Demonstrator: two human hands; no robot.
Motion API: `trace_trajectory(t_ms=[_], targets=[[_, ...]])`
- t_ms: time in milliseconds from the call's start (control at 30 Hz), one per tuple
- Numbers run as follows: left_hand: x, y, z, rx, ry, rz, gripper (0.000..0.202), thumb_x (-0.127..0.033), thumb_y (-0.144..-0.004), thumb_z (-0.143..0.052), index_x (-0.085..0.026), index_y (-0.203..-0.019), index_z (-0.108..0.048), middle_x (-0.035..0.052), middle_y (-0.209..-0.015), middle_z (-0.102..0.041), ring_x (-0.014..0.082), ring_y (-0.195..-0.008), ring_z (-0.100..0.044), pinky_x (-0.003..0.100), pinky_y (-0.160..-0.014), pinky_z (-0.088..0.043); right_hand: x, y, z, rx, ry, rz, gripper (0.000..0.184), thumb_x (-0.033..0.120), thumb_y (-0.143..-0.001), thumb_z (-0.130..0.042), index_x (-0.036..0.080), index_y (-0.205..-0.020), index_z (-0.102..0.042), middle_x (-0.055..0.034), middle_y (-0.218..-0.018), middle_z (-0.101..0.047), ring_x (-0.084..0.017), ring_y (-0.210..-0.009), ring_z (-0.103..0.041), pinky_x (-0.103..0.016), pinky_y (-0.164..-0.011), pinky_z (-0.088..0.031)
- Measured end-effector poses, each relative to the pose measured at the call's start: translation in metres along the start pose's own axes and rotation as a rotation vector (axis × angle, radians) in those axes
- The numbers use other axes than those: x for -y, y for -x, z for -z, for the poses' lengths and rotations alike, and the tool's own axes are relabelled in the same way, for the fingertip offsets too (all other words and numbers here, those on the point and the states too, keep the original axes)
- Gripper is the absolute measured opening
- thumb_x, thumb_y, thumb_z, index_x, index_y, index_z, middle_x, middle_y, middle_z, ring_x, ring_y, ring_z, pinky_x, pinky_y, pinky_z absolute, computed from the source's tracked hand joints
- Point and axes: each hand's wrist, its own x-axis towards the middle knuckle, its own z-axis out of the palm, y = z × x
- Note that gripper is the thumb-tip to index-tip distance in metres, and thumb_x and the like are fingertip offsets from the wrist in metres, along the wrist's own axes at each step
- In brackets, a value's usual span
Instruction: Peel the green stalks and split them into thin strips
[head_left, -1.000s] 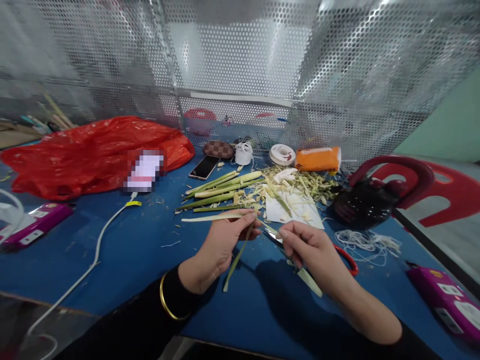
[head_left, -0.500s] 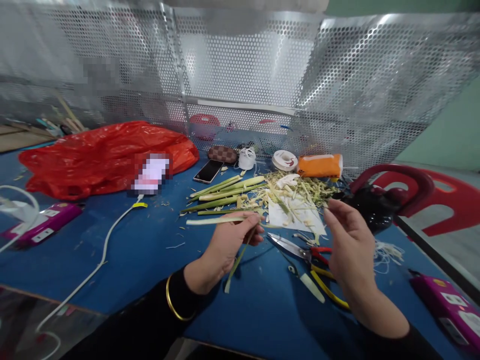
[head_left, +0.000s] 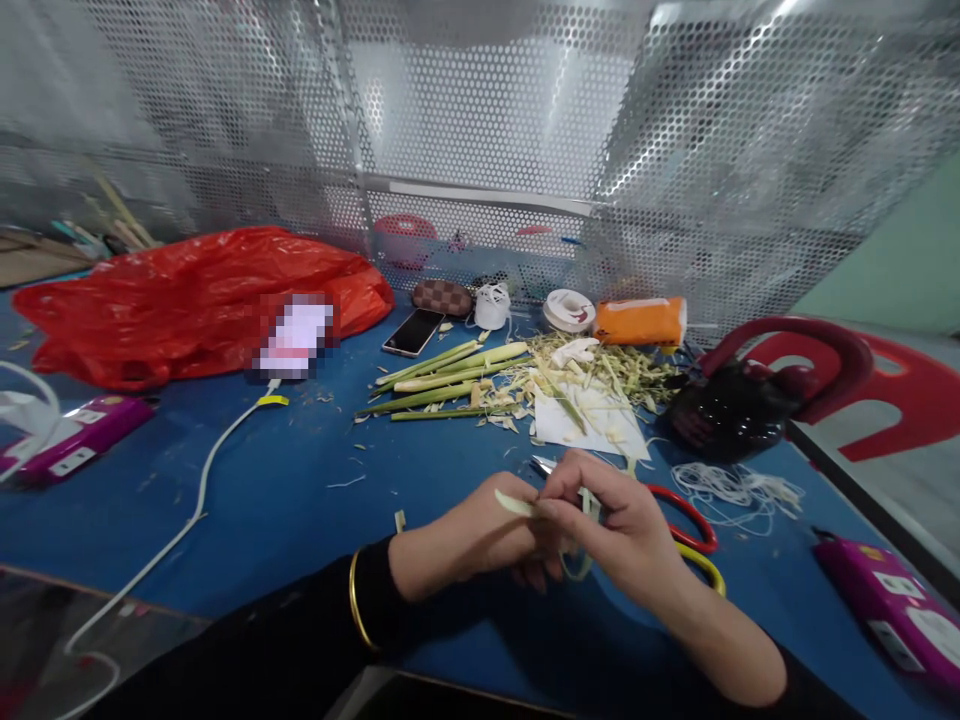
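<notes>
My left hand point(head_left: 480, 540) and my right hand point(head_left: 607, 525) meet low over the blue table point(head_left: 300, 490), both closed on a pale green leaf strip point(head_left: 517, 503). The strip bends between the fingers and its end pokes out to the left. A gold bangle point(head_left: 354, 598) sits on my left wrist. Just behind the hands lie red-handled scissors point(head_left: 675, 505) and a yellow-handled tool point(head_left: 705, 565), partly hidden by my right hand. Further back lie several green stalks point(head_left: 442, 375) and a heap of trimmings point(head_left: 600, 375) on white paper point(head_left: 592, 425).
A red plastic bag point(head_left: 195, 300) fills the left back. A phone point(head_left: 411, 332), thread spool point(head_left: 492, 305), tape roll point(head_left: 568, 310) and orange pack point(head_left: 639, 320) stand along the perforated metal wall. A black bag point(head_left: 731, 410), white string point(head_left: 735, 487), purple boxes point(head_left: 892, 610) and a white cable point(head_left: 202, 490) lie around.
My right hand came back from the right to join the left. Both hands dropped toward me, and the long strip is now folded between them instead of stretched out.
</notes>
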Motion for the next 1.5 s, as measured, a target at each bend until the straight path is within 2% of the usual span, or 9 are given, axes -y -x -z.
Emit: trace_trajectory(t_ms=[133,400,500,567,767,1067,1167,1300,1500], targets=[[-0.004,0.001,0.007,-0.153,0.178,-0.071,0.012,-0.022,-0.072,-0.061,-0.015,-0.063,-0.062,-0.0028,-0.050,-0.058,0.0073,-0.040,-0.051,0.016,-0.039,-0.037,-0.001,0.004,0.001,-0.070,0.217,0.252,0.011,0.009,-0.085,-0.055,0.020,-0.085,-0.055,-0.0022,-0.079,-0.058,-0.017,-0.076,-0.056,-0.032,-0.067,-0.043],[-0.008,0.003,0.015,-0.130,0.566,-0.058,0.010,-0.019,-0.077,-0.060,-0.013,-0.074,-0.068,0.0023,-0.063,-0.068,0.0108,-0.055,-0.064,0.019,-0.053,-0.048,-0.009,0.003,0.000,-0.151,0.253,0.128,0.017,0.018,-0.090,-0.055,0.023,-0.104,-0.062,-0.0078,-0.100,-0.061,-0.022,-0.095,-0.058,-0.037,-0.081,-0.047],[-0.012,0.005,0.023,-0.245,0.739,-0.106,0.014,-0.020,-0.082,-0.060,-0.011,-0.084,-0.070,0.0075,-0.078,-0.073,0.0122,-0.065,-0.067,0.021,-0.063,-0.052,-0.008,0.003,0.003,-0.321,0.294,0.097,0.012,0.019,-0.089,-0.056,0.023,-0.099,-0.063,-0.0081,-0.097,-0.062,-0.023,-0.094,-0.058,-0.038,-0.082,-0.046],[-0.013,0.005,0.024,-0.321,0.778,-0.164,0.012,-0.019,-0.082,-0.062,-0.012,-0.086,-0.071,0.0078,-0.082,-0.074,0.0131,-0.071,-0.068,0.022,-0.069,-0.052,-0.008,0.003,0.002,-0.301,0.249,0.024,0.006,0.023,-0.089,-0.057,0.023,-0.088,-0.063,-0.0059,-0.087,-0.063,-0.021,-0.085,-0.060,-0.036,-0.076,-0.047],[-0.010,0.002,0.012,-0.347,0.702,-0.311,0.024,-0.025,-0.075,-0.072,-0.013,-0.095,-0.071,0.0088,-0.090,-0.074,0.0156,-0.083,-0.068,0.025,-0.080,-0.049,-0.013,0.004,-0.017,-0.143,-0.089,-0.186,0.009,0.026,-0.089,-0.056,0.022,-0.097,-0.054,-0.0040,-0.087,-0.068,-0.019,-0.081,-0.066,-0.032,-0.075,-0.052],[-0.009,0.003,0.011,-0.343,0.654,-0.351,0.025,-0.024,-0.074,-0.071,-0.014,-0.097,-0.072,0.0083,-0.096,-0.073,0.0188,-0.094,-0.066,0.028,-0.084,-0.047,-0.014,0.004,-0.010,-0.025,0.173,0.095,0.022,0.012,-0.090,-0.046,0.023,-0.102,-0.061,-0.0071,-0.098,-0.066,-0.021,-0.090,-0.061,-0.034,-0.079,-0.047],[-0.012,0.005,0.009,-0.347,0.673,-0.362,0.030,-0.022,-0.075,-0.069,-0.018,-0.105,-0.070,0.0076,-0.106,-0.072,0.0199,-0.106,-0.063,0.029,-0.092,-0.046,-0.014,0.002,-0.015,-0.117,-0.028,-0.079,0.004,0.022,-0.089,-0.054,0.022,-0.091,-0.058,-0.0041,-0.084,-0.063,-0.018,-0.078,-0.060,-0.030,-0.071,-0.049],[-0.010,0.007,0.004,-0.265,0.634,-0.432,0.043,-0.014,-0.070,-0.068,-0.021,-0.112,-0.067,0.0063,-0.121,-0.067,0.0205,-0.120,-0.056,0.031,-0.105,-0.037,-0.016,-0.004,-0.019,-0.157,-0.343,-0.305,0.016,0.035,-0.082,-0.064,0.021,-0.085,-0.057,-0.0022,-0.077,-0.064,-0.018,-0.073,-0.061,-0.031,-0.071,-0.051],[-0.006,0.008,0.004,-0.209,0.442,-0.457,0.066,-0.010,-0.061,-0.074,-0.025,-0.124,-0.060,0.0064,-0.136,-0.056,0.0257,-0.130,-0.046,0.042,-0.111,-0.031,-0.019,-0.008,-0.005,-0.258,-0.314,-0.375,0.022,0.039,-0.084,-0.060,0.019,-0.075,-0.063,-0.0005,-0.064,-0.060,-0.016,-0.061,-0.056,-0.027,-0.059,-0.046]])
